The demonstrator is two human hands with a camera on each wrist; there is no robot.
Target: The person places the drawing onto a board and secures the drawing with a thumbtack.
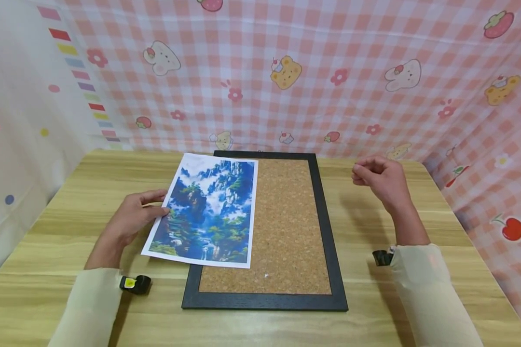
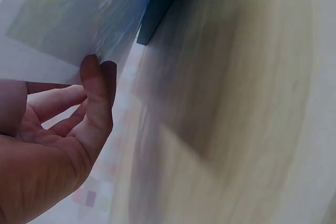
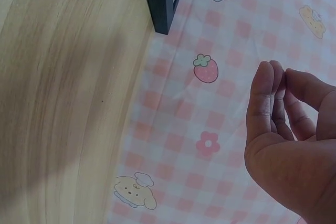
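Observation:
A printed landscape picture of blue mountains and waterfalls is held by its left edge between the thumb and fingers of my left hand. It hangs tilted over the left part of a cork board with a black frame. In the left wrist view the sheet's pale back shows above the pinching fingers. My right hand is raised to the right of the board, its fingers curled and the fingertips drawn together against the thumb. Nothing shows between those fingertips in the right wrist view.
The board lies on a light wooden table. A tiny white spot shows low on the cork. Pink checked cloth hangs behind the table and along its right side. Each sleeve carries a small black wrist camera.

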